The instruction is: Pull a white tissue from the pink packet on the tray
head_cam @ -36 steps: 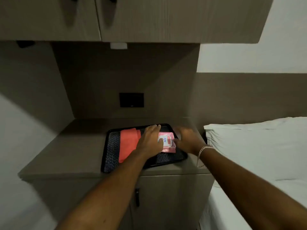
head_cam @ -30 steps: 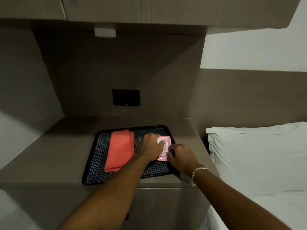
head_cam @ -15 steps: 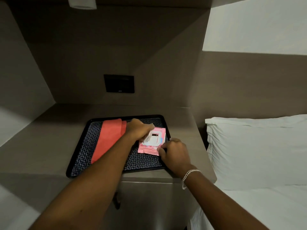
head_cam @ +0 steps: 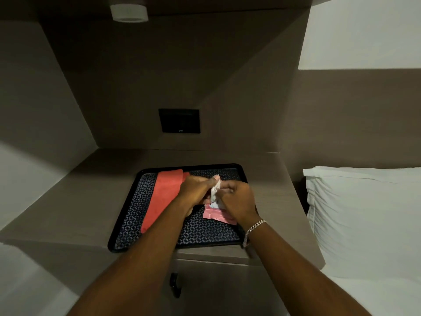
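— The fingers, what are they doing?

— The left hand (head_cam: 197, 190) has its fingers curled, pinching the white flap (head_cam: 215, 187) of a pink wipes pack (head_cam: 219, 215) and holding it up on edge. The right hand (head_cam: 237, 202) is curled too, its fingertips pressed down on the pack beside the flap; I cannot tell whether it pinches anything. A chain bracelet (head_cam: 252, 229) sits on that wrist.

— And the surface, the room?

— A brown nightstand top (head_cam: 68, 215) set in a niche of the same brown panelling. A black wall plate (head_cam: 179, 121) is on the far wall and a small white round fitting (head_cam: 129, 12) hangs under the cupboard above. At the right lies a bed with a white pillow (head_cam: 364, 213). A dark handle (head_cam: 175, 284) shows on the cabinet front below.

— Any containers?

— One black tray (head_cam: 124, 244) with a patterned liner, near the front edge of the top. In it, at the left, lies a folded coral-red cloth (head_cam: 163, 197); the pack lies flat in the right half, just beside the cloth's side of the hands.

— Which way does the pack run?

— Only its near end shows, a sealed edge facing the near right. Its long axis seems to run near to far, slightly slanted; the hands cover the rest.
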